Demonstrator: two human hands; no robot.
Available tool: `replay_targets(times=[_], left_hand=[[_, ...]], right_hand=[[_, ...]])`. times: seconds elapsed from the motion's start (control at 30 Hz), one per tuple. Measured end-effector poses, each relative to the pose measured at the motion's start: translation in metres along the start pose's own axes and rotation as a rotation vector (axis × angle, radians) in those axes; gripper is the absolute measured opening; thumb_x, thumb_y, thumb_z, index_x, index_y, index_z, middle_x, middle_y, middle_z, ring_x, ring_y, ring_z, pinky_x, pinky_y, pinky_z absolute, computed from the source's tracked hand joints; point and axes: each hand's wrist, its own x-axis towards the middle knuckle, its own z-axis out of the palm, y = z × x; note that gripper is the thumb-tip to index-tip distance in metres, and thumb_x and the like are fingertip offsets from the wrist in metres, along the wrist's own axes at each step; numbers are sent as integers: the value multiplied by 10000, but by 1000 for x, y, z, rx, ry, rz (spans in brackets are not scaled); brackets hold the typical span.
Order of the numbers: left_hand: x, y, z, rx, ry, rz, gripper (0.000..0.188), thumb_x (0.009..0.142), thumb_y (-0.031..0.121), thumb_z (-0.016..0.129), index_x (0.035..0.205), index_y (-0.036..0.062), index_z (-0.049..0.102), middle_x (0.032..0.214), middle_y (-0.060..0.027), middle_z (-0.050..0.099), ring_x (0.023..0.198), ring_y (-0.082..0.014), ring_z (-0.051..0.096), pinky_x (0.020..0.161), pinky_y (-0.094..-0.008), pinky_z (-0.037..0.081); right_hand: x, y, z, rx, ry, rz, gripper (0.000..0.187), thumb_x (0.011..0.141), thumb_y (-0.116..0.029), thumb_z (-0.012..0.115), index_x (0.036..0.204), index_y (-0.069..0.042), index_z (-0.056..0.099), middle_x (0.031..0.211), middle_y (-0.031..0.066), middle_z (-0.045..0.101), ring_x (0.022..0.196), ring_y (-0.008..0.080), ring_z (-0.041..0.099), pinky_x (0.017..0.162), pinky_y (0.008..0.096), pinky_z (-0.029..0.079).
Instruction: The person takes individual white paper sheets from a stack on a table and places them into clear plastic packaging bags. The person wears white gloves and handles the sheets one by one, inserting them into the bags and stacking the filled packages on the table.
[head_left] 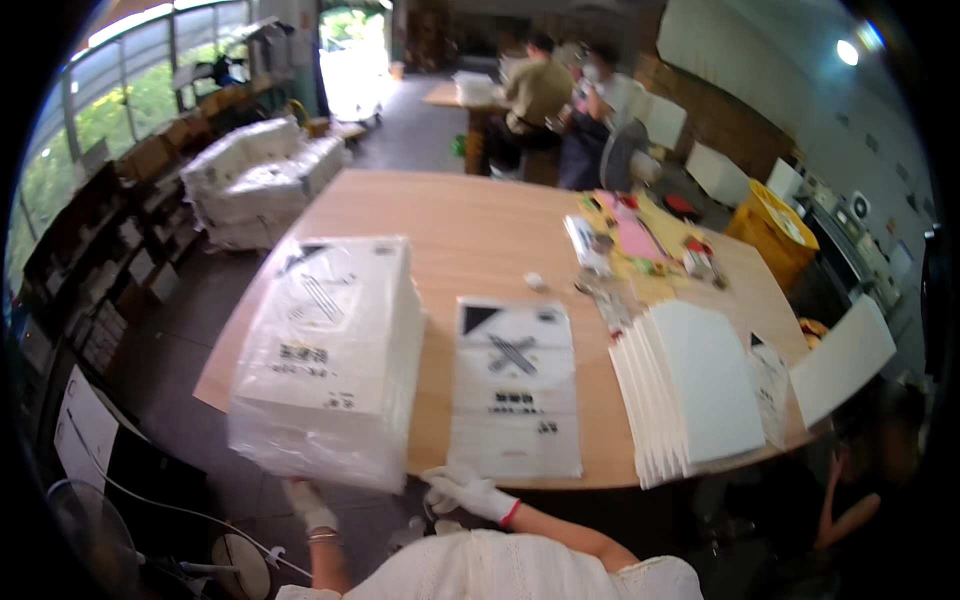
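A tall stack of white printed plastic bags (330, 350) stands at the table's left, its loose clear film hanging over the front edge. My left hand (312, 505), in a white glove, is below the stack's front left corner; its fingers are partly hidden and blurred. My right hand (475, 496), in a white glove with a red cuff, reaches left along the table's front edge, near the stack's front right corner. Its fingers look stretched out and apart, with nothing visible in them. To its upper right lies a single flat white printed bag (516, 420).
Fanned white sheets (700, 390) lie on the table (480, 230) at the right. Behind them are yellow and pink papers (640, 230) with small items. A yellow sack (772, 225) stands beyond. A co-worker's arm (850, 515) shows at the right; two people sit farther back.
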Motion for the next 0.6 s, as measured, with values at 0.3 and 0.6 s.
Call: replay_targets(times=[0.3,0.6], left_hand=[[-201,-23,221,824,-1171,761,209,772,245,602,913,91,596,965,-108,565,934,-323,527,827,-434,415],[-168,-50,298,1074,-1466,430,287,824,393,523,851,143,661,834,-139,640,789,-318,574,780,-436,422]], right_hand=[[-164,114,-104,314,843,249,322,911,-284,543,1135,-56,510,874,75,596,682,142,592,631,298,528],[-131,91,-104,408,658,186,324,916,-281,542,1144,-52,523,919,65,599,734,152,595,693,316,520]])
